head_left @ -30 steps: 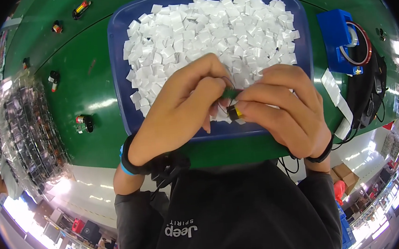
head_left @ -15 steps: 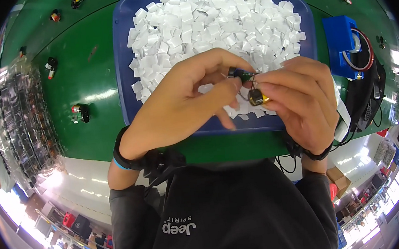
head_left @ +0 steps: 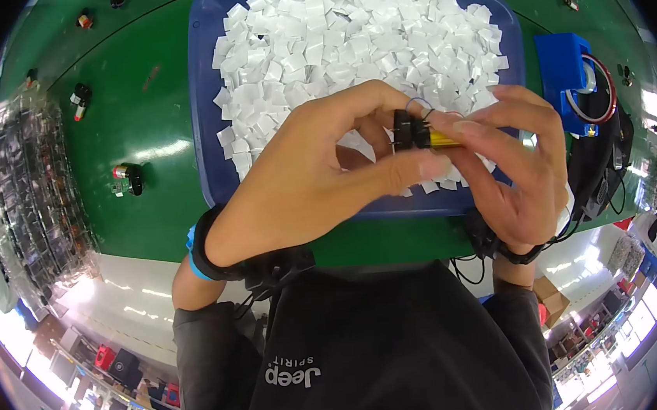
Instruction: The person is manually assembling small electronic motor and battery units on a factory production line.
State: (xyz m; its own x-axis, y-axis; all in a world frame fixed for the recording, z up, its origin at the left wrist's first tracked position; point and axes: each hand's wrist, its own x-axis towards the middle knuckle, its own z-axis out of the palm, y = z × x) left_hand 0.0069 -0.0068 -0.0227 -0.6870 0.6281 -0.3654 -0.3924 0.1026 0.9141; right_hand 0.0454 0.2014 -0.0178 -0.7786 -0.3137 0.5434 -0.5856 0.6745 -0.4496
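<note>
Over the blue tray point(head_left: 208, 137) of small white squares, both hands meet on a small electronic assembly point(head_left: 409, 130). It has a black end and a yellow cylinder point(head_left: 441, 139), with thin wires looping above. My left hand point(head_left: 309, 164) closes its thumb and fingers about the black end; some of its fingers are hidden behind. My right hand point(head_left: 515, 153) pinches the yellow end between thumb and fingers, its other fingers loosely bent. Both wrists wear dark bands.
Left on the green table point(head_left: 158, 228) lie small red-and-black assemblies point(head_left: 129, 179), beside stacked clear plastic trays point(head_left: 27, 200). A blue tape dispenser point(head_left: 556, 68) stands right of the tray, near a black bag point(head_left: 595, 174) and cables.
The assembly has been turned so its black end faces left and its yellow cylinder lies level to the right. My left thumb has moved right, underneath it.
</note>
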